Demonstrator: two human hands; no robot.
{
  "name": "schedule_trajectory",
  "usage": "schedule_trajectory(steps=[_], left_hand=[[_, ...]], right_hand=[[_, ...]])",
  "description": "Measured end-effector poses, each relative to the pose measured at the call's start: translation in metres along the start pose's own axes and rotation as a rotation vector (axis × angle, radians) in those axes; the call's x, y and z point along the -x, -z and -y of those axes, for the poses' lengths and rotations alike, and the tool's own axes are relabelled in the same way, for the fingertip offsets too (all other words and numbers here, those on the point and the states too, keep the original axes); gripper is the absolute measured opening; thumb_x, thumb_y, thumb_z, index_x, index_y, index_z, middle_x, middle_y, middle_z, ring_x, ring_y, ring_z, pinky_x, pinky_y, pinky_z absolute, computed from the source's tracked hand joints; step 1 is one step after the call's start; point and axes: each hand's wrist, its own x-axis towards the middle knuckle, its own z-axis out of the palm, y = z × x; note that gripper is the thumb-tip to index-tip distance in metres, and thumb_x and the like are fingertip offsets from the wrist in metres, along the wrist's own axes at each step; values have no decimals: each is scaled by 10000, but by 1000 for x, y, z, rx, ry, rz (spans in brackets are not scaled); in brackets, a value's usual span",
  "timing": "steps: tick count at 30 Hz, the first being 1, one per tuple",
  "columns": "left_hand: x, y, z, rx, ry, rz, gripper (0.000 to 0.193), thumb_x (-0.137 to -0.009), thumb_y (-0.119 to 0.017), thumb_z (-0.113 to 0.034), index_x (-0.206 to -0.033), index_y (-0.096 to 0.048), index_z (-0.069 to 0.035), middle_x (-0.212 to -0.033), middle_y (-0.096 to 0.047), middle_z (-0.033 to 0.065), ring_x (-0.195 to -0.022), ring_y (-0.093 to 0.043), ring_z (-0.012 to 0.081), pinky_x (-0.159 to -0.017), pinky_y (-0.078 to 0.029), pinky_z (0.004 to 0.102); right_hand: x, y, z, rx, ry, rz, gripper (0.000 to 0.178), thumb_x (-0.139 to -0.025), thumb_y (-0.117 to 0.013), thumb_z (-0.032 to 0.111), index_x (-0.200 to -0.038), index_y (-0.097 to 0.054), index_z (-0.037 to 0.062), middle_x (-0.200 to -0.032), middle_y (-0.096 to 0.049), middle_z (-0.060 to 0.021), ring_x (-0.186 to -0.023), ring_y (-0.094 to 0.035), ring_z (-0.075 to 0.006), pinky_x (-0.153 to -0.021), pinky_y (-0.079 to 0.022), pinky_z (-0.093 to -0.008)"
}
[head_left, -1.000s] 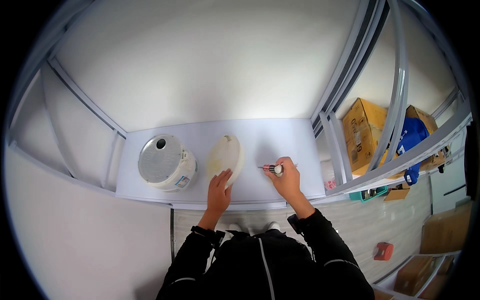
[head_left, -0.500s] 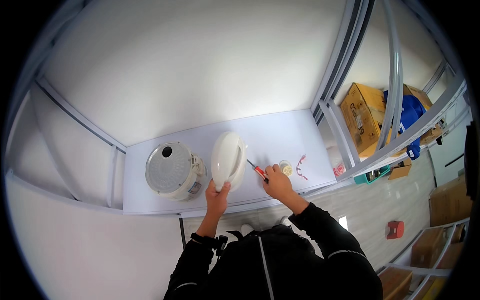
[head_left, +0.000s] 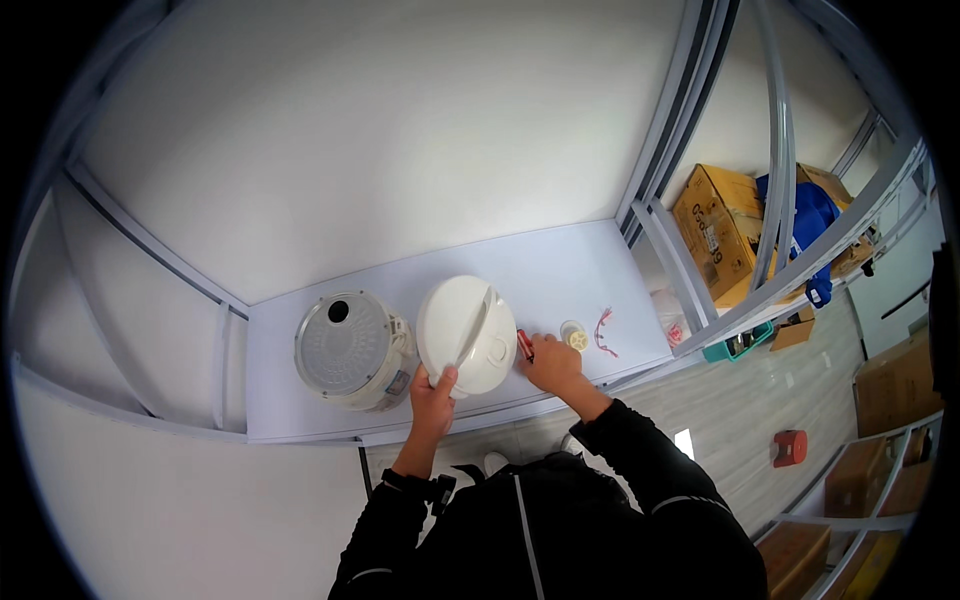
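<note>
My left hand (head_left: pixel 433 400) grips a round white lid (head_left: pixel 455 325) by its near edge, thumb on top. A raised bar handle runs across the lid's face, which is turned up toward me. Close to the lid's right edge, my right hand (head_left: pixel 556 366) is closed round a screwdriver (head_left: pixel 525 344) with a red and black handle; its shaft is hidden behind the lid. To the left stands a white, drum-shaped appliance body (head_left: pixel 352 350) with a grey metal disc on top and a dark round hole in that disc.
Right of my right hand lie a small round cream-coloured part (head_left: pixel 575 336) and a pinkish-red wire piece (head_left: pixel 606 333). The white table (head_left: pixel 560 262) has metal frame posts around it. Beyond its right end are cardboard boxes (head_left: pixel 716 235), a teal bin (head_left: pixel 740 345) and a red stool (head_left: pixel 790 448).
The lid has turned from nearly edge-on so that its handled face shows. My right hand has shifted slightly left, and the screwdriver's shaft has gone out of sight behind the lid.
</note>
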Motion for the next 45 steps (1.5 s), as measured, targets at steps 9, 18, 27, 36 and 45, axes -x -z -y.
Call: schedule_trajectory(steps=[9, 18, 27, 36, 45], left_hand=[[7, -2, -3, -410, -146, 64, 282, -1025, -763, -174, -1236, -732, 9, -1045, -750, 16, -939, -649, 86, -825, -529, 278], [27, -11, -10, -744, -400, 310, 229, -935, -800, -82, -1123, -744, 35, -948, -751, 90, -845, -689, 149, -767, -549, 319], [32, -17, -32, -837, -418, 344, 381, -865, -820, -120, -1198, -716, 34, -1072, -781, 174, -954, -754, 246, -857, -585, 401], [24, -26, -63, -760, -604, 302, 324, -947, -762, -170, -1184, -699, 43, -964, -754, 125, -847, -707, 182, -770, -555, 351], [20, -34, -59, -511, -536, 41, 319, -1050, -651, -208, -1246, -655, 44, -975, -731, 69, -861, -632, 116, -778, -511, 314]], right_hand=[[17, 69, 28, -436, 208, -63, 460, -949, -788, 333, -1248, -638, 18, -1035, -725, -147, -871, -737, -317, -766, -591, -424], [-6, 69, 48, -1460, -81, 47, 722, -1007, -788, 276, -1531, -393, -26, -1042, -708, -108, -924, -691, -157, -812, -565, -327], [8, 61, 73, -1398, 167, -132, 620, -1014, -727, 60, -1529, -384, 18, -1226, -657, -100, -1082, -671, -159, -916, -570, -326], [2, 78, 87, -1648, 136, -133, 568, -1065, -690, 125, -1507, -349, 19, -1227, -671, -117, -972, -700, -168, -827, -573, -321], [18, 119, 88, -480, 362, -636, 789, -878, -870, 440, -1416, -542, -34, -1206, -631, -188, -1064, -640, -321, -912, -518, -481]])
